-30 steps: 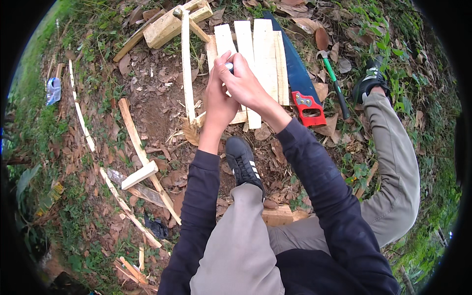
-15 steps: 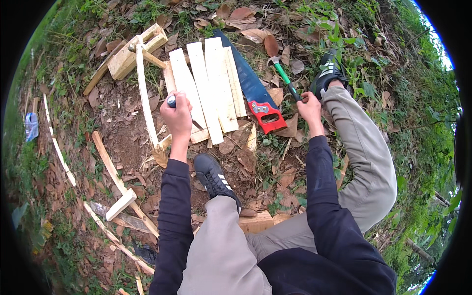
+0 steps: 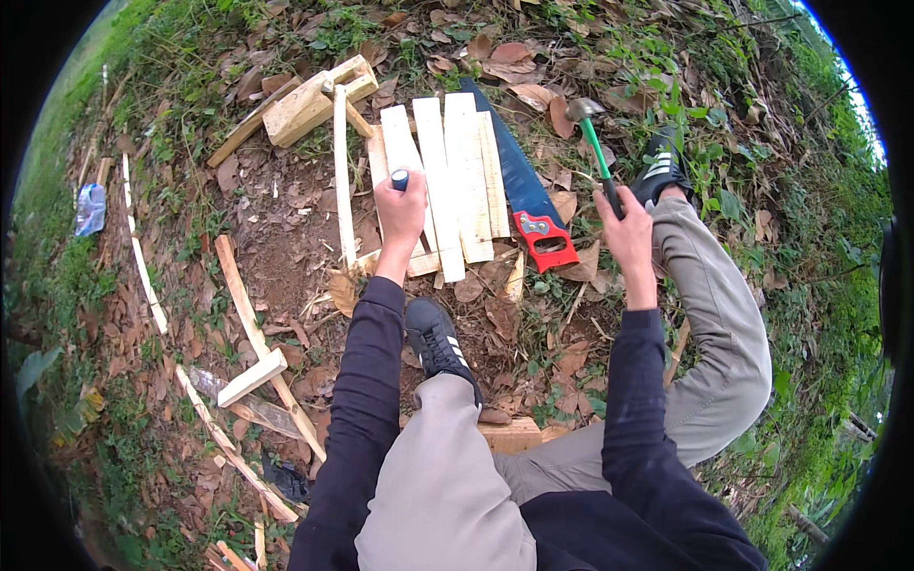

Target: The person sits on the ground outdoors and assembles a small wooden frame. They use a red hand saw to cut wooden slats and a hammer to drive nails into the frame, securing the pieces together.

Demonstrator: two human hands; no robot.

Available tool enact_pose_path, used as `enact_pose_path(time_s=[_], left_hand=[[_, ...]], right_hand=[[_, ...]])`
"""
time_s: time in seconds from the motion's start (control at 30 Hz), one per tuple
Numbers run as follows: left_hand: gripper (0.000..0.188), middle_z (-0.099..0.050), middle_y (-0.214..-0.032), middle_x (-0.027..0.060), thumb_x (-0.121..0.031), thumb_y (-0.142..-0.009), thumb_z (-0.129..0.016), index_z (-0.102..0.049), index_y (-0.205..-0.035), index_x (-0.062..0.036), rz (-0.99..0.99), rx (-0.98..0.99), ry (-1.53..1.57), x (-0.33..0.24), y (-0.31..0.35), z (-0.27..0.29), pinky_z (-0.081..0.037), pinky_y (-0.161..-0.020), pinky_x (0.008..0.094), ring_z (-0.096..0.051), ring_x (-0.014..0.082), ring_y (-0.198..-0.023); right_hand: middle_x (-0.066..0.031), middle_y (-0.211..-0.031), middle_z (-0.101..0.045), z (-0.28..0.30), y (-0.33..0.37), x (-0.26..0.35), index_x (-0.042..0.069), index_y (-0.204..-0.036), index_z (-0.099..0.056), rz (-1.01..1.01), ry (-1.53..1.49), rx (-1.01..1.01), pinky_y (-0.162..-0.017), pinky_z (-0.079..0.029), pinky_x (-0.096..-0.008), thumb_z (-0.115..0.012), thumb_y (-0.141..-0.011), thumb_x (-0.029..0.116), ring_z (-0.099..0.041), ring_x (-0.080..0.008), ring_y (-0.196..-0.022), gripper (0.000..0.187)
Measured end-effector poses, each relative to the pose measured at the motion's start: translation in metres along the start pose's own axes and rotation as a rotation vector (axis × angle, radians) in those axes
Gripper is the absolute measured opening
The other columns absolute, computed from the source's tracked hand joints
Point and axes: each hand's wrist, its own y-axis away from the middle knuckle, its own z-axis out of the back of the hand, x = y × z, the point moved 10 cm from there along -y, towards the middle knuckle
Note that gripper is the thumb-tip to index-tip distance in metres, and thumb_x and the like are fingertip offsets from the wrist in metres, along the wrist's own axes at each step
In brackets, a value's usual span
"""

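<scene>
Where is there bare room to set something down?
The barest patch is lightly littered brown soil between the thin pale strip and the long stick at lower left, below the wood block. It's crowded from the left hand rightward: pale boards side by side, the saw beside them, then the hammer in the right hand.

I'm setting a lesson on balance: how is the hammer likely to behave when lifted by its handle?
The hammer probably feels top-heavy: its metal-looking head sits at the far end from the right hand. The handle looks straight and solid, so likely stiff. Set down, it would probably roll little, given the sideways head.
</scene>
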Motion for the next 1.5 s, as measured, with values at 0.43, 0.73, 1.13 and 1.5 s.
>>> enact_pose_path(time_s=[0.43,0.73,1.13,1.5], left_hand=[[0.034,-0.05,-0.05,0.0005,-0.014,-0.085,-0.066,-0.051,-0.057,-0.0008,-0.11,-0.109,-0.163,0.009,-0.02,-0.003,-0.033,-0.046,0.0322,-0.044,0.0089,-0.047],[0.034,-0.05,-0.049,0.0028,-0.016,-0.084,-0.064,-0.051,-0.057,-0.0002,-0.155,-0.128,-0.244,0.006,-0.019,-0.003,-0.035,-0.047,0.0338,-0.045,0.0116,-0.047],[0.033,-0.05,-0.049,0.0028,-0.015,-0.084,-0.063,-0.049,-0.057,-0.0013,-0.137,-0.103,-0.166,0.013,-0.018,0.005,-0.036,-0.046,0.0333,-0.046,0.0112,-0.046],[0.03,-0.05,-0.051,-0.0005,-0.013,-0.084,-0.064,-0.049,-0.06,-0.0019,-0.111,-0.071,-0.154,0.015,-0.019,-0.002,-0.037,-0.047,0.0309,-0.045,0.0093,-0.047]], right_hand=[[-0.0233,-0.076,-0.057,-0.039,0.026,0.237,-0.004,-0.096,-0.061,0.75,0.409,0.606,-0.069,-0.046,-0.0542,-0.043,-0.108,0.035,-0.06,-0.0432,-0.074,0.044],[-0.0226,-0.073,-0.061,-0.063,-0.002,0.231,-0.004,-0.095,-0.065,0.661,0.541,0.754,-0.066,-0.05,-0.0501,-0.041,-0.109,0.039,-0.064,-0.0397,-0.068,0.051],[-0.0255,-0.077,-0.065,-0.021,-0.027,0.246,-0.008,-0.092,-0.063,0.43,0.205,0.489,-0.072,-0.052,-0.0497,-0.041,-0.109,0.04,-0.066,-0.0401,-0.072,0.056],[-0.0055,-0.06,-0.053,-0.018,-0.028,0.239,-0.003,-0.09,-0.061,0.445,0.123,0.468,-0.053,-0.047,-0.0369,-0.049,-0.106,0.044,-0.059,-0.0159,-0.056,0.051]])
